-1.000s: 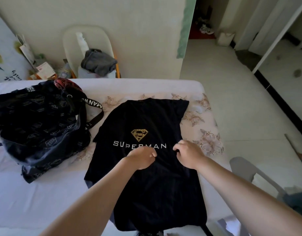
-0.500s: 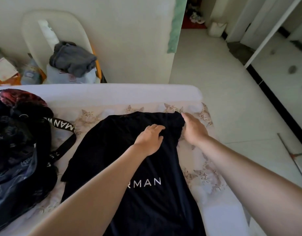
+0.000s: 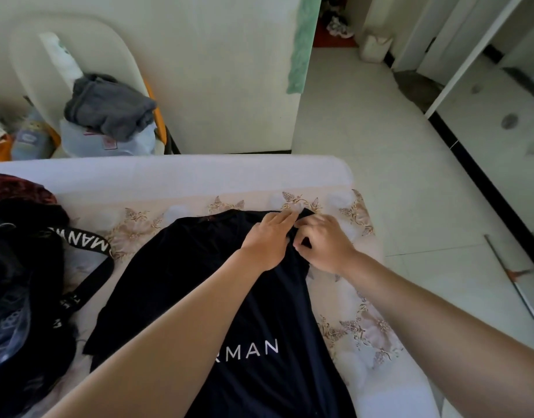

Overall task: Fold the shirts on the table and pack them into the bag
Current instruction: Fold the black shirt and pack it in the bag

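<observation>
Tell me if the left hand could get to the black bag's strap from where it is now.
Probably yes. The left hand rests on the far corner of the black shirt, and the lettered strap lies exposed on the table to its left, with only flat shirt fabric between them.

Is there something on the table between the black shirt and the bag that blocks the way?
Nothing visible blocks it. The black shirt lies beside the bag on the table; only the bag's own strap lies across the gap.
</observation>
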A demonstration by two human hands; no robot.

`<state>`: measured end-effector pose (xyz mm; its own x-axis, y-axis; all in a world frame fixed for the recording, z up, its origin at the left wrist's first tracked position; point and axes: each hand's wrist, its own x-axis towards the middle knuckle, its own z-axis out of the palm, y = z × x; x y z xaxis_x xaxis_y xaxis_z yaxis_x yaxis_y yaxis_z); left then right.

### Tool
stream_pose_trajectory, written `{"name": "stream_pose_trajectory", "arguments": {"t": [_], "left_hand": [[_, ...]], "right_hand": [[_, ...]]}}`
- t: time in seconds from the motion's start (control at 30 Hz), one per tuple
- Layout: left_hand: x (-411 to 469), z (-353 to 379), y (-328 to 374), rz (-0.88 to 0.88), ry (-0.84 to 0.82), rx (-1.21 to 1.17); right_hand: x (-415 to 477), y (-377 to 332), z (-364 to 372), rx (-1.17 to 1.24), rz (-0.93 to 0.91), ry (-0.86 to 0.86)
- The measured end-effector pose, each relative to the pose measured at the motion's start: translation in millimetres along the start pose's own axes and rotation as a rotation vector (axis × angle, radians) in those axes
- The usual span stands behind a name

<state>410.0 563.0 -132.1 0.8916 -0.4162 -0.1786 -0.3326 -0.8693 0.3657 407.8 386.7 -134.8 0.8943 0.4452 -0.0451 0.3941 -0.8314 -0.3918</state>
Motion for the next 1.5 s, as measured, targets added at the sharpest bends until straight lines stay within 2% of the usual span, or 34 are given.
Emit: {"name": "stream_pose_trajectory", "arguments": {"t": [0.1,0.13,0.17,0.23,0.3,0.4,0.47,0.57,0.63,0.7,0.77,0.87,0.97,1.1,1.17,1.23,1.37,1.43,1.5], "left_hand": [[-3.9,9.0,-8.9,-0.077,-0.254,0.207],[-7.4,13.1,-12.7,-0.085,-0.287,0.244],[-11.9,16.9,-16.0,-0.083,-0.266,0.260],[-21.3,21.4,-19.5,-0.070,-0.162,0.243],[-28.1,24.5,-23.0,-0.062,-0.100,0.191],[-34.6,25.7,-26.9,-0.074,-0.092,0.134],[-35.5,23.5,-26.6,-0.092,-0.102,0.101],[-31.8,15.7,-18.3,-0.078,0.030,0.036],[-24.7,7.2,-11.4,-0.004,0.156,-0.043],[-17.5,-5.0,-5.7,0.034,0.197,-0.183],[-14.0,-18.5,-4.2,0.055,0.236,-0.200],[-20.9,-34.1,-8.3,0.031,0.274,-0.172],[-34.2,-52.2,-10.7,-0.010,0.293,-0.338],[-38.5,-73.6,0.5,-0.159,0.436,-0.545],[-35.1,-77.5,10.2,-0.209,0.488,-0.656],[-30.2,-73.2,20.4,-0.204,0.467,-0.679],[-30.7,-40.6,38.3,-0.156,0.204,-0.548],[-40.5,-15.6,38.9,-0.166,0.120,-0.286],[-51.8,8.6,35.5,-0.204,0.005,0.002]], "right_hand": [[-16.7,-7.9,3.2,0.063,0.140,-0.194],[-21.3,-6.6,7.3,0.058,0.181,-0.232],[-24.0,-6.7,11.1,0.088,0.192,-0.212],[-21.7,-7.0,14.9,0.154,0.198,-0.042],[-10.4,-3.4,14.6,0.060,0.219,0.068],[5.0,2.6,9.2,-0.281,0.273,-0.075],[10.5,3.4,3.8,-0.353,0.294,-0.136],[11.1,-0.5,2.4,-0.306,0.163,0.007],[9.5,-2.6,2.0,-0.225,0.044,0.109],[6.1,-9.8,-8.2,-0.110,-0.001,0.169],[1.5,-15.0,-21.6,-0.010,-0.022,0.180],[-6.7,-18.0,-39.9,0.141,0.068,0.056],[-12.3,-25.6,-49.9,0.185,0.162,-0.113],[-22.1,-39.9,-76.8,0.858,0.353,-0.089],[-27.9,-37.2,-86.6,0.933,0.406,-0.024],[-32.9,-26.5,-91.0,0.788,0.503,0.128],[-47.5,12.0,-86.8,0.457,0.841,0.359],[-60.1,21.5,-77.9,0.355,0.973,0.377],[-66.6,19.9,-61.5,0.179,0.887,0.307]]}}
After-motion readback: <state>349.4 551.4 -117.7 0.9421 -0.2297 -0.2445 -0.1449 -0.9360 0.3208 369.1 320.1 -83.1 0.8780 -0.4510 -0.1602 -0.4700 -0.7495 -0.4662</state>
